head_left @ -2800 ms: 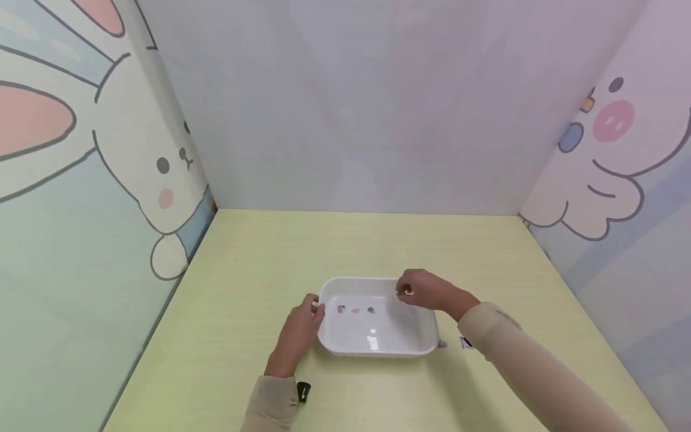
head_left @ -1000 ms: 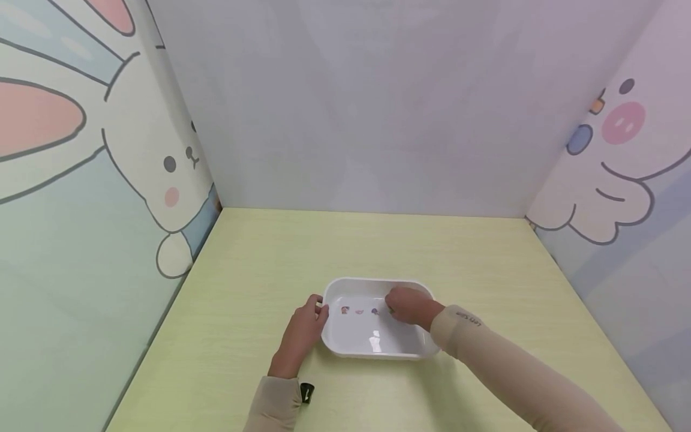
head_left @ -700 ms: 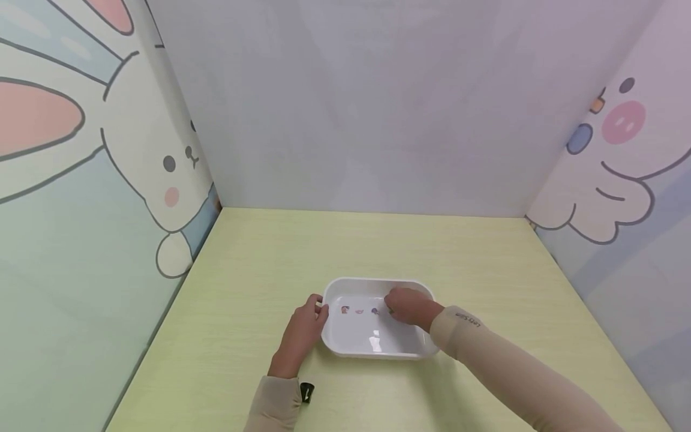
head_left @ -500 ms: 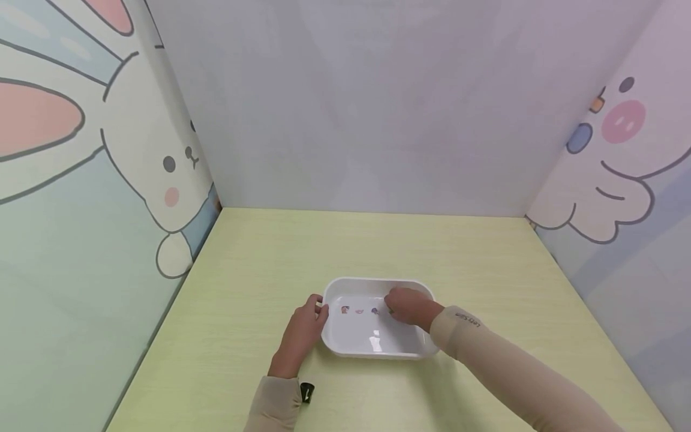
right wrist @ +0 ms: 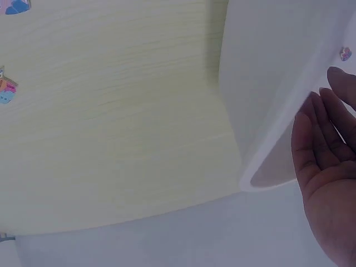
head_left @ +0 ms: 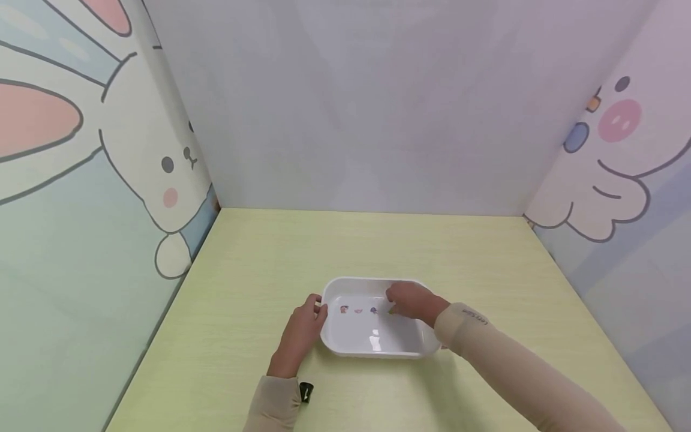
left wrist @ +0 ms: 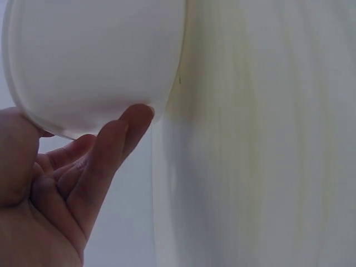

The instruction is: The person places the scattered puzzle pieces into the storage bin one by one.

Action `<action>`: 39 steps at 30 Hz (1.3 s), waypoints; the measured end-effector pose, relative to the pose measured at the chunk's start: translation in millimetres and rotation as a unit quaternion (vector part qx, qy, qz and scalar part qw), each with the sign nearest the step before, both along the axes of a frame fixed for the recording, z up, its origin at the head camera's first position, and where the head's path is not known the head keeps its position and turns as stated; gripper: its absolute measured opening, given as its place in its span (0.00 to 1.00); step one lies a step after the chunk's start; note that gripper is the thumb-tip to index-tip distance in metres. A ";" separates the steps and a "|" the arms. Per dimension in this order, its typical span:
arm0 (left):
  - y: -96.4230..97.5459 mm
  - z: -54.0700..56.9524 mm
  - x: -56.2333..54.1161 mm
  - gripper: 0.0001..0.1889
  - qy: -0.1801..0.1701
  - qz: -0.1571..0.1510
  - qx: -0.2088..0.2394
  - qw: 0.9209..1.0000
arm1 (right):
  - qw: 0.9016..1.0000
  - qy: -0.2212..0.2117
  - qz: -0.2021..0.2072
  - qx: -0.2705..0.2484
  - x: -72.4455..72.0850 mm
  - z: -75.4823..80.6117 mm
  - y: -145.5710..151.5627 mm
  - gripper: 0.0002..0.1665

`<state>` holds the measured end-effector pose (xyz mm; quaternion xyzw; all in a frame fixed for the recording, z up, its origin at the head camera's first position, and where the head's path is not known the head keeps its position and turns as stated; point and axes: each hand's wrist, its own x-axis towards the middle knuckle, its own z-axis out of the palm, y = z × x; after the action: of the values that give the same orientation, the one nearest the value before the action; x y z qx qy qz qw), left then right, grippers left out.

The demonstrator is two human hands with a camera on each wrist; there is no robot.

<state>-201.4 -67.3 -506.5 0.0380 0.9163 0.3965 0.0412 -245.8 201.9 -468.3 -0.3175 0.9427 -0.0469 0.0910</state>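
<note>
A white rectangular dish [head_left: 372, 345] stands on the table. My left hand [head_left: 302, 330] grips its left end; the left wrist view shows the left fingers [left wrist: 105, 144] against the outer wall, with the thumb at the rim. Three small cartoon stickers [head_left: 358, 311] lie in a row on the dish's floor. To their right is a small yellow-green piece [head_left: 392, 310], partly under my right hand [head_left: 412, 299], which is inside the dish. Seen from the right wrist, the right fingers [right wrist: 328, 128] are loosely bent, apart from the thumb, with nothing visible between them.
Beside the dish's right end, loose stickers [right wrist: 8, 90] lie on the pale yellow-green table [head_left: 259, 258]; the right sleeve mostly hides them in the head view. A grey wall [head_left: 367, 120] stands behind, with cartoon-printed panels [head_left: 162, 162] at both sides.
My right hand went down into the dish from its far rim, stayed still there, and has now risen slightly, exposing the yellow-green piece. The left hand keeps its hold.
</note>
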 end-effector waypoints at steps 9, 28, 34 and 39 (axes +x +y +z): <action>-0.2 0.2 -1.1 0.17 -0.002 0.000 -0.001 1.000 | 0.999 -0.030 -0.021 -0.030 -0.5 10.7 3.6 0.06; 0.7 3.3 -0.3 0.17 0.004 -0.002 -0.007 1.000 | 0.997 -0.029 -0.046 -0.055 -3.4 23.1 8.5 0.07; 0.3 3.3 0.5 0.17 0.010 -0.004 -0.004 1.000 | 0.996 -0.032 -0.071 -0.053 -1.6 31.5 10.7 0.09; -0.3 1.7 -0.1 0.16 0.012 -0.005 -0.005 1.000 | 0.993 -0.041 -0.087 -0.075 -0.6 33.8 15.6 0.11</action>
<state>-201.5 -67.6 -504.8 0.0474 0.9184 0.3915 0.0327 -246.4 217.5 -434.5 -0.2382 0.9560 -0.1382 0.1015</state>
